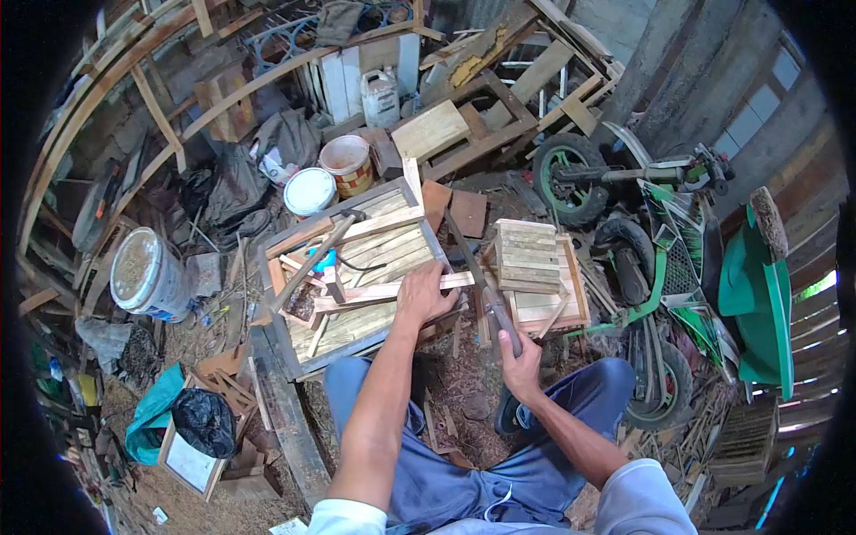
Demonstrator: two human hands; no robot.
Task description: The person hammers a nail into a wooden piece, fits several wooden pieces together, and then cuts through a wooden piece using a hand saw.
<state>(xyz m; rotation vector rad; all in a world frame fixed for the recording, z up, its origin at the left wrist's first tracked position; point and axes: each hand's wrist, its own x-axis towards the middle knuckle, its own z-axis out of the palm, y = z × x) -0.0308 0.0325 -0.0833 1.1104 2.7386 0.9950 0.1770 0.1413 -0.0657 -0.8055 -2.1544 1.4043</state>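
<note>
My left hand (423,292) grips a thin wooden strip (374,292) near its right end, with the palm pressed down over it. The strip lies across a slatted wooden worktop (392,314) in a dark frame. In my right hand (521,364) is the handle of a machete (473,254), its long dark blade pointing away from me, just right of the strip's end. On the worktop's left side lie a long-handled hammer (312,260), a blue object (326,260) with a black cord, and a small wooden tray (300,305) holding small bits.
Right of the machete stands a slatted wooden box (528,254) on a wooden frame. A small green motorbike (660,259) and a green plastic chair (758,299) are farther right. Buckets (147,276) and scrap wood lie left and behind; chips cover the ground.
</note>
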